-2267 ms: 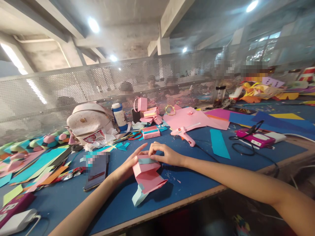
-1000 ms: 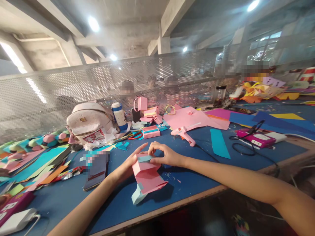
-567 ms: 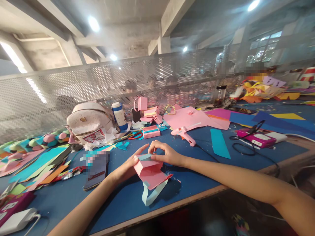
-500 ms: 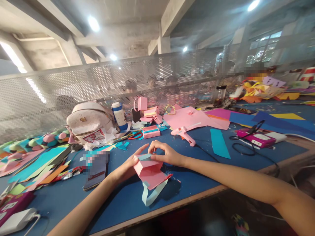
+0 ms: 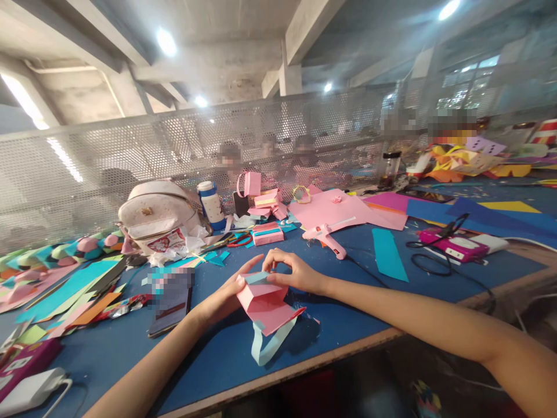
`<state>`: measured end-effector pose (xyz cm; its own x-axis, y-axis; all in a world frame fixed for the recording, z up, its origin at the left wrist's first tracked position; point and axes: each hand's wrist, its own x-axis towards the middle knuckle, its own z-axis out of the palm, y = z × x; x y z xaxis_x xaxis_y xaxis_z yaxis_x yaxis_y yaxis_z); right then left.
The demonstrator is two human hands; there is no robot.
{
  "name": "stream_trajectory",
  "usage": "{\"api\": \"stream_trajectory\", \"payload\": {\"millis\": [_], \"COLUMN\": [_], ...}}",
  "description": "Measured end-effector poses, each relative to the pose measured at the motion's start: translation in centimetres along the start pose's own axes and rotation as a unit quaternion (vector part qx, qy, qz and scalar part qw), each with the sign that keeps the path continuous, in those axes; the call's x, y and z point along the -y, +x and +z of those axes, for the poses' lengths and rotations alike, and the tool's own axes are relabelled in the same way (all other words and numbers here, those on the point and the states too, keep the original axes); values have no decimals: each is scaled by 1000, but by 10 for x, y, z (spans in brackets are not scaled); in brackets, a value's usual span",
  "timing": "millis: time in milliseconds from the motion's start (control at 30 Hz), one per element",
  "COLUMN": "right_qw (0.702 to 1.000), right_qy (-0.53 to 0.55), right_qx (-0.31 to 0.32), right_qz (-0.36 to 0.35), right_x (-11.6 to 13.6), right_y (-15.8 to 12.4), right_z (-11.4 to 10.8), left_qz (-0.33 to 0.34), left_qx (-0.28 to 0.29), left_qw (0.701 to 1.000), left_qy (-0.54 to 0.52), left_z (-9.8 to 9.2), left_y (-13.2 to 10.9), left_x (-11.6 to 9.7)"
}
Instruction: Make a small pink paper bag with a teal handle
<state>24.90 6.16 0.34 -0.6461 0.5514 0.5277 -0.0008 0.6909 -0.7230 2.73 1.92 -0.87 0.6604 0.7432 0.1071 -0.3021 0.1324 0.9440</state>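
Between my hands, above the front part of the blue table, is a folded pink paper bag (image 5: 270, 310) with its opening facing me. A light blue paper strip (image 5: 272, 345) loops down from its near edge like a handle, and a light blue band (image 5: 257, 278) lies along its upper edge. My left hand (image 5: 232, 290) grips the bag's left side, thumb on the upper corner. My right hand (image 5: 293, 273) is closed at the upper right edge, fingers bent over the blue band. Its fingertips are partly hidden behind the paper.
A pink glue gun (image 5: 326, 238) lies beyond my right hand, its cord trailing right. A phone (image 5: 172, 305) lies left of my left forearm. Farther back are a backpack (image 5: 159, 212), a bottle (image 5: 212, 206), pink paper sheets (image 5: 348, 212) and a blue strip (image 5: 389, 254). A power strip (image 5: 455, 245) sits right.
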Motion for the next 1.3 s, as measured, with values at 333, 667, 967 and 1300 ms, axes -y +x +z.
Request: {"api": "stream_trajectory", "payload": {"millis": [333, 667, 967, 1300], "right_qw": [1000, 1000, 1000, 1000], "right_qy": [8, -9, -23, -21], "right_qx": [-5, 2, -4, -7], "right_qz": [-3, -8, -14, -15], "right_x": [-2, -4, -10, -10], "right_y": [0, 0, 2, 2], "right_z": [0, -1, -6, -6], "left_qz": [0, 3, 8, 3], "left_qx": [2, 0, -22, -26], "left_qw": [1000, 1000, 999, 999], "left_qy": [-6, -16, -33, -29], "left_z": [-3, -2, 1, 3], "left_y": [0, 0, -3, -1], "left_x": [2, 0, -3, -5]}}
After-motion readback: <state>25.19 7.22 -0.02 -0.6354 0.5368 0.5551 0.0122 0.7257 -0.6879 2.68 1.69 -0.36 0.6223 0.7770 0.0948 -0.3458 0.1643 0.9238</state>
